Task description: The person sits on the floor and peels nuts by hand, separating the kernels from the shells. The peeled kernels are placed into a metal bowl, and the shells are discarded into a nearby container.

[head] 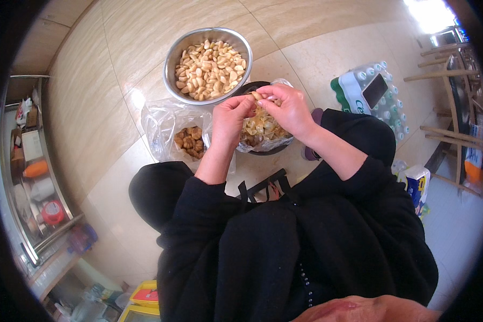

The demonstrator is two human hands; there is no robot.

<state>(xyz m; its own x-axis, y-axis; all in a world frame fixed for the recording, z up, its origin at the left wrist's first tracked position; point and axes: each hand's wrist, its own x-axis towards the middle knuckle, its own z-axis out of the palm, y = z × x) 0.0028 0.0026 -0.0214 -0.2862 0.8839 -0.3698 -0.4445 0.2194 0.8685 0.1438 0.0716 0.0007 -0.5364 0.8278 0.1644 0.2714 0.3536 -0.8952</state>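
Note:
A garlic clove (257,96) is pinched between the fingertips of my left hand (232,116) and my right hand (286,105). Both hands hang over a dark round bin (261,152) with a clear plastic liner, which holds papery garlic skins (264,125). Beyond my left hand stands a steel bowl (168,66) heaped with peeled garlic cloves (211,70). Left of my left forearm lies an open clear plastic bag (157,129) with brownish unpeeled garlic (190,141) inside. My hands hide part of the bin's far side.
A shrink-wrapped pack of water bottles (348,90) sits on the tiled floor at right, with a smartphone (374,91) on top. Wooden chairs (453,104) stand at the far right. A cluttered glass-topped cabinet (36,181) runs along the left. My knees flank the bin.

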